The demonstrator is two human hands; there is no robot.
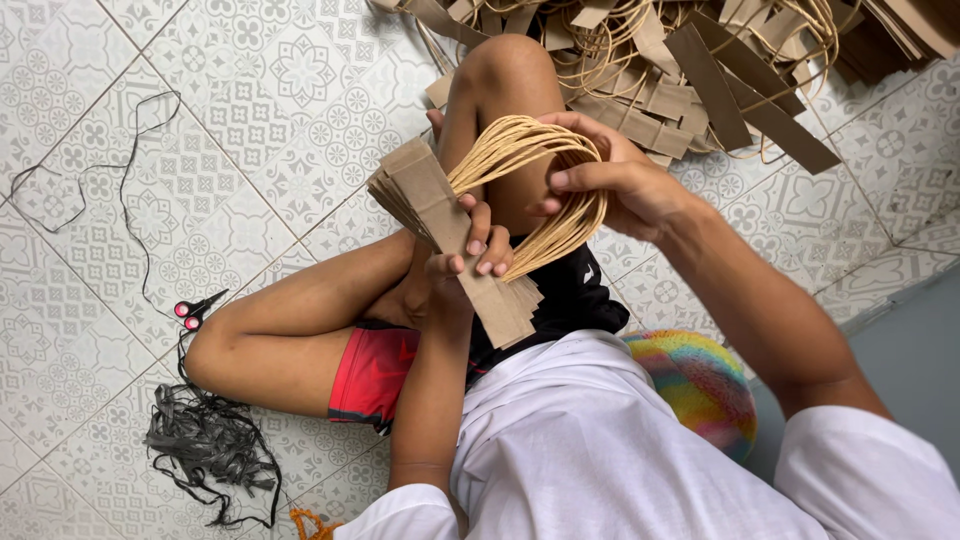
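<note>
— What did you have in your hands at that moment?

— My left hand (pixel 470 262) had its grip pressed together around a stack of brown paper strips (pixel 440 215), flat and stiff like thin card, fanned a little at the top. My right hand (pixel 625 185) pinched the bundle of pale twisted cords (pixel 530 160) between thumb and fingers. The cords were round, smooth and bent into loops, and they were fixed to the strips.

— Where was this bundle?

— In the air above my lap, just in front of my raised knee (pixel 505 75), not touching the floor (pixel 250 120).

— Which step was it, in your opinion?

— I think I was gathering and making even one batch of paper handles. The strips were already together, but the loops were not yet tidy.

— What did the next move need?

— I judge it needed a firm left grip, so the strips did not slide, and a soft pull on the cords, because the paper can tear.

— And around you?

— A big heap of the same handles (pixel 700 70) lay beyond my knee. On the tiles were scissors with pink handles (pixel 195 310), black shredded cord (pixel 210 445) and a rainbow woolly cushion (pixel 700 385).
</note>
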